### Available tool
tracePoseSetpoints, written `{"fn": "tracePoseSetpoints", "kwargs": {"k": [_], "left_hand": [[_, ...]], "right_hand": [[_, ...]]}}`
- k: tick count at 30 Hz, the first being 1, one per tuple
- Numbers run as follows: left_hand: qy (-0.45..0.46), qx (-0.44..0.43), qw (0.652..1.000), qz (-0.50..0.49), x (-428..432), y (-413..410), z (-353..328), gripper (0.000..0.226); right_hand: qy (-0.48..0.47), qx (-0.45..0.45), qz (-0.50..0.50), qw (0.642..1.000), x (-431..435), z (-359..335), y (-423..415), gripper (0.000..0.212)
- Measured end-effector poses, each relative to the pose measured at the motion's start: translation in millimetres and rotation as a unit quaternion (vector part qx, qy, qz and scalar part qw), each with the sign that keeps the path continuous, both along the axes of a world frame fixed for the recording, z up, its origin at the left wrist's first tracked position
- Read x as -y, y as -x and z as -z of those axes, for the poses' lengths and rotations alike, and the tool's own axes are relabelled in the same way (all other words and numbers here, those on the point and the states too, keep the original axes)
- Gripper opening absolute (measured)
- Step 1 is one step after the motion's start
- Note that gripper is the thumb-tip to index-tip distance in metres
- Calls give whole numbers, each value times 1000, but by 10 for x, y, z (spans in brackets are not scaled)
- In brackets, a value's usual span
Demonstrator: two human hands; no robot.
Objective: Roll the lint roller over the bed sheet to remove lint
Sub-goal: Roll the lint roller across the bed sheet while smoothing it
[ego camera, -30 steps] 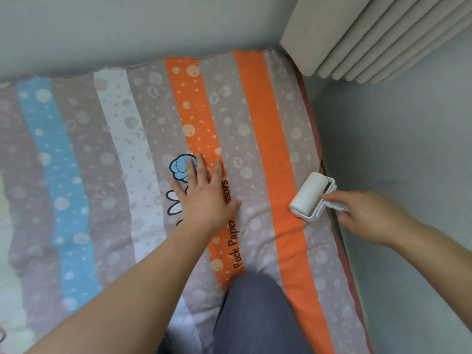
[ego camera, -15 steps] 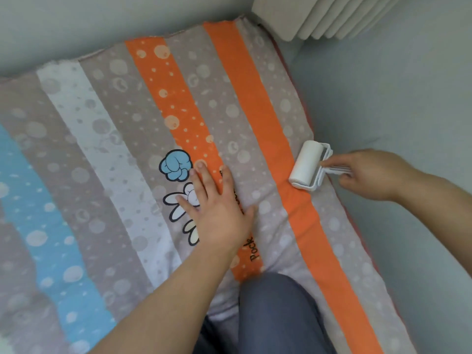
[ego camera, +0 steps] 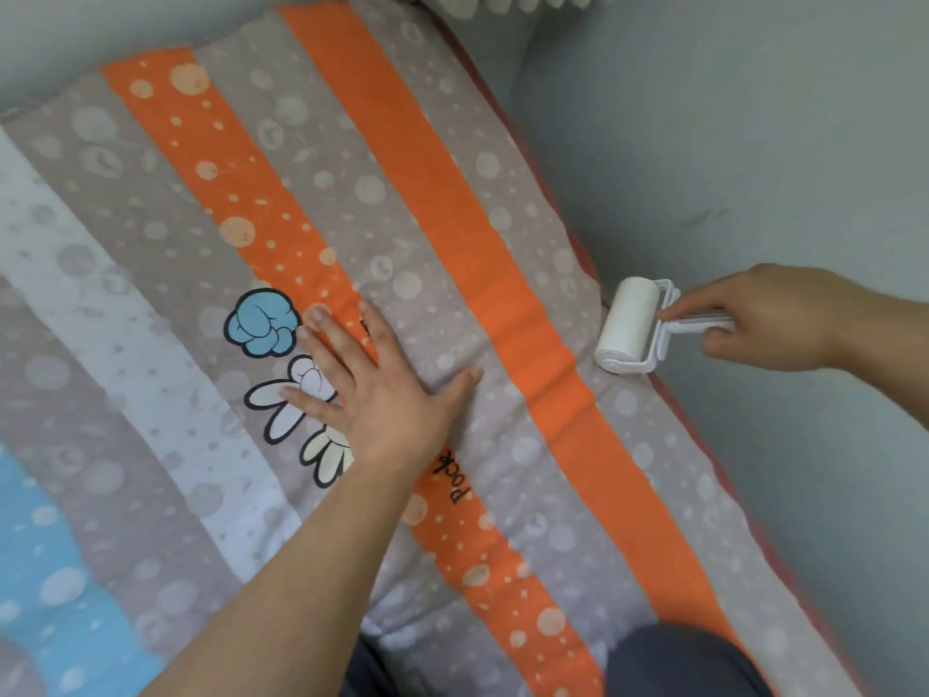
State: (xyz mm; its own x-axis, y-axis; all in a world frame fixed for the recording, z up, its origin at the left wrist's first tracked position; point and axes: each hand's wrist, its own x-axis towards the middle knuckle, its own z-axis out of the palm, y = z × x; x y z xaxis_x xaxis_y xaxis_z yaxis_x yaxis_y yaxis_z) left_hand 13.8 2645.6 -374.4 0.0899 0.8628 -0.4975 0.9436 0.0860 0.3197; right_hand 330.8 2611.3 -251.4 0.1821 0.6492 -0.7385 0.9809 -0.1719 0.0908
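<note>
I can read only one bit of lettering: black handwritten-style letters printed on the dotted orange stripe of the grey, orange, white and blue striped cotton bed sheet [ego camera: 452, 203]. They sit just behind the wrist of my left hand [ego camera: 382, 394], which lies flat and covers the rest of the line. What shows looks like "Pock" [ego camera: 455, 477], running along the stripe. I find no readable label on the white plastic lint roller [ego camera: 628, 327] in my right hand's [ego camera: 769, 319] grip.

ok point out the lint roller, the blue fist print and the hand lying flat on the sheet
lint roller [ego camera: 628, 321], head view, on the white roll
blue fist print [ego camera: 262, 321], head view, its middle
left hand [ego camera: 387, 394], head view, back of the hand
</note>
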Motion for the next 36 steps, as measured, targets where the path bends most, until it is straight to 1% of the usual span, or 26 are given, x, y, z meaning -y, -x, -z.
{"fn": "tracePoseSetpoints", "kwargs": {"k": [1,3,5,7,9,12,17,19,21,24,29,32,34,36], "left_hand": [[-4,0,1000,0,8,3,10,132],[-3,-2,1000,-8,15,3,-2,132],[-9,-1,1000,-13,37,8,-43,130],[-39,-5,999,-23,126,-6,-123,126],[-59,-25,997,-44,315,-24,-203,124],[-9,-68,994,-84,660,-70,-233,128],[18,-89,989,-114,658,-164,-126,136],[19,-96,988,-117,673,-188,-171,135],[9,-97,989,-111,743,-205,-198,129],[-9,-100,988,-116,861,-269,-191,116],[-36,-92,989,-115,1017,-321,-131,100],[-47,-66,992,-101,1091,-280,-124,91],[-80,-31,992,-95,1126,-184,-139,80],[-128,-9,988,-84,1163,-23,-136,69]], "right_hand": [[-9,-9,14,1000,53,-44,-55,49],[-69,-39,27,997,73,-108,-46,49],[-154,-92,26,983,-7,-101,102,48],[-209,-144,3,967,-90,36,337,48],[-227,-183,-14,956,-140,254,599,48],[-240,-216,-32,946,-109,491,820,49],[-252,-211,-57,943,99,690,560,51],[-234,-217,-61,946,253,707,423,54],[-204,-216,-52,953,442,684,281,60],[-188,-194,-58,961,659,653,83,63],[-165,-133,-81,974,1023,529,-208,58],[-138,-93,-74,983,1103,291,-330,52],[-157,-71,-74,982,1121,100,-260,52],[-215,-100,-65,969,1048,-19,-17,52]]}}
